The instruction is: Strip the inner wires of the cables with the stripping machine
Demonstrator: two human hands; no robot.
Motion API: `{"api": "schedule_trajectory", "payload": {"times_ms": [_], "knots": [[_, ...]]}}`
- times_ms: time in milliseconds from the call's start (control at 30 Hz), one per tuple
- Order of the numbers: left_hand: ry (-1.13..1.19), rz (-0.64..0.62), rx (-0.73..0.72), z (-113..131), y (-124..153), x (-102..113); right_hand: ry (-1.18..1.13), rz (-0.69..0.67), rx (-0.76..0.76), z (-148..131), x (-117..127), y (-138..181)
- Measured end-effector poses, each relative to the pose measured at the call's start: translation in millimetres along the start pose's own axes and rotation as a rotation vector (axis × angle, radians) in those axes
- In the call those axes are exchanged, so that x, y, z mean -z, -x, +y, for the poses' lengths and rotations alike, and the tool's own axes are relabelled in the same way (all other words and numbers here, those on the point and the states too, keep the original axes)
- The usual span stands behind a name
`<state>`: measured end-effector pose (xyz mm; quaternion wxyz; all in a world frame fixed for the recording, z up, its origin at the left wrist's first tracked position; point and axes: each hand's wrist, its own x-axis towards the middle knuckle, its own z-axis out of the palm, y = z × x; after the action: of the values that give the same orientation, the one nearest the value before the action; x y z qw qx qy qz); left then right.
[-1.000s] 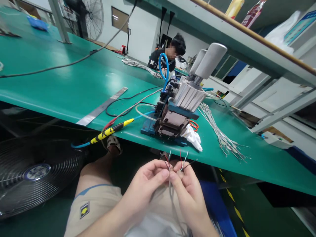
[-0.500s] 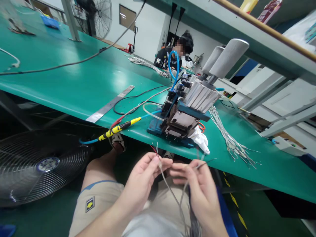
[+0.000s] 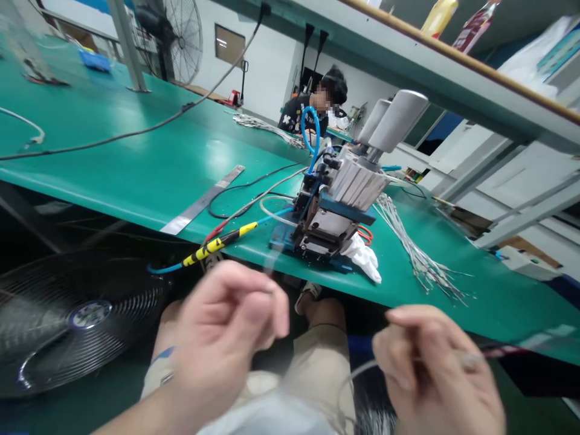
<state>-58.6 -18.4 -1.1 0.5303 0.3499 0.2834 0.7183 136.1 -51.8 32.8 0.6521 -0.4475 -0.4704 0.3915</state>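
My left hand [image 3: 226, 338] is raised in front of my lap, blurred by motion, its fingers curled and pinching a thin grey wire whose tip rises toward the machine. My right hand [image 3: 430, 368] has swung out to the right, fingers closed round another grey cable [image 3: 471, 357] with red and black ends pointing right. More grey cables [image 3: 357, 386] hang down between my knees. A small pneumatic wire machine [image 3: 335, 211] stands on the green table [image 3: 136, 163] just beyond my hands.
A bundle of grey wires [image 3: 417, 254] lies right of the machine, a white rag [image 3: 362, 257] at its base. A metal ruler [image 3: 203, 199] and hoses lie left. A floor fan [image 3: 77, 314] sits at lower left. Another person [image 3: 317, 103] works at the far end.
My hands, close together half a second ago, have pulled apart: the left rose and came nearer, the right swept out to the right with its cable. Both are now motion-blurred.
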Motion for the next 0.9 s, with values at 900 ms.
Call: {"api": "schedule_trajectory", "payload": {"times_ms": [900], "knots": [[0.279,-0.466,0.462,-54.4,13.9,-11.1,-0.255,-0.186,-0.282,36.9,-25.9,-22.6]]}}
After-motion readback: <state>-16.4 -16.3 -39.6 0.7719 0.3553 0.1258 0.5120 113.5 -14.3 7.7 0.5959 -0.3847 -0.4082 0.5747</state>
